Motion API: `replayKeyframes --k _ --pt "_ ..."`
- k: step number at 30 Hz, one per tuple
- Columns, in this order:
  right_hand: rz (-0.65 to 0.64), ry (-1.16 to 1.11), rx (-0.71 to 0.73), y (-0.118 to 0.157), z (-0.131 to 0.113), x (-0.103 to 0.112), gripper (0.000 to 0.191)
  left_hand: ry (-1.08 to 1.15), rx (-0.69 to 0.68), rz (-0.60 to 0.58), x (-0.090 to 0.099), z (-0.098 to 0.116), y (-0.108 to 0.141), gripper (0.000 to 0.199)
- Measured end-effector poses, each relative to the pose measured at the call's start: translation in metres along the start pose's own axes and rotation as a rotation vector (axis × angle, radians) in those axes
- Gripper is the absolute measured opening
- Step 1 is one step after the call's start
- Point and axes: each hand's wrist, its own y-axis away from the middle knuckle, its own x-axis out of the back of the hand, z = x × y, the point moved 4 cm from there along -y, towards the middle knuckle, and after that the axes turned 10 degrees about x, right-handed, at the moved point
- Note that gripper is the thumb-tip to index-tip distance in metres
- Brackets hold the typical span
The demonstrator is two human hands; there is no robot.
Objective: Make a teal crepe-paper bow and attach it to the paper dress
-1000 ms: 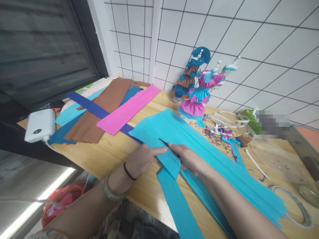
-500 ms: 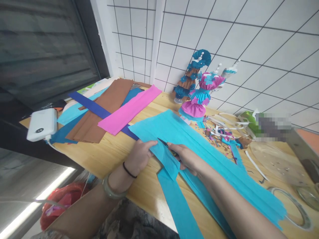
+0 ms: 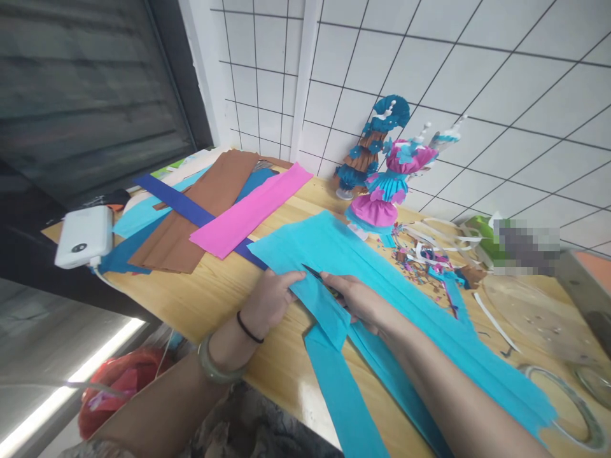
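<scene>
A large sheet of turquoise crepe paper [image 3: 401, 286] stretches diagonally across the wooden table. My left hand [image 3: 274, 296] pinches its near edge, thumb on top. In my right hand [image 3: 356, 299] are scissors [image 3: 312, 271], their dark blades lying over the paper close to my left thumb; the handles are mostly hidden by my fingers. Between my hands a strip of the turquoise paper [image 3: 329, 318] folds over, partly separated from the sheet. Its long tail [image 3: 341, 394] hangs past the table's front edge.
Pink [image 3: 252, 210], brown [image 3: 167, 238] and blue crepe strips lie at the left, beside a white power bank [image 3: 84, 236]. Ruffled paper decorations [image 3: 375, 210] stand by the tiled wall. Scraps [image 3: 429, 257] and a tape roll [image 3: 580, 407] are at the right. A red basket [image 3: 121, 388] sits below.
The view has shifted slightly, so everything sits a little further right. My hands, the scissors and the paper keep nearly the same positions to one another.
</scene>
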Motion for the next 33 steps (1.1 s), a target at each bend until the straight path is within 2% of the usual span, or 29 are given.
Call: replayKeyframes --k 4,8,16,20,23,26,29,33 --pt "0.007 0.019 0.008 0.001 -0.001 0.000 0.041 0.054 0.028 0.043 -0.002 0.008 0.001 0.009" --pt "-0.001 -0.001 0.017 0.000 0.001 -0.001 0.041 0.336 0.119 0.012 -0.010 0.005 -0.004 0.009" --pt "-0.043 -0.143 0.109 -0.004 -0.006 -0.003 0.034 0.502 0.140 -0.043 -0.014 0.002 -0.005 0.017" --pt "-0.049 -0.149 0.088 -0.006 -0.009 -0.004 0.037 0.405 0.125 -0.067 -0.014 0.010 -0.001 0.012" --pt "-0.056 -0.139 0.076 -0.007 -0.011 -0.005 0.038 0.250 0.107 -0.019 -0.010 0.019 0.002 0.006" --pt "-0.044 -0.122 0.078 -0.006 -0.013 -0.004 0.037 0.191 0.081 0.022 -0.007 0.025 0.004 0.008" --pt "-0.029 -0.100 0.087 -0.006 -0.013 -0.003 0.035 0.216 0.062 0.032 -0.006 0.026 0.005 0.009" --pt "-0.037 -0.113 0.082 -0.008 -0.013 -0.004 0.035 0.376 0.086 0.019 -0.010 0.014 0.001 0.005"
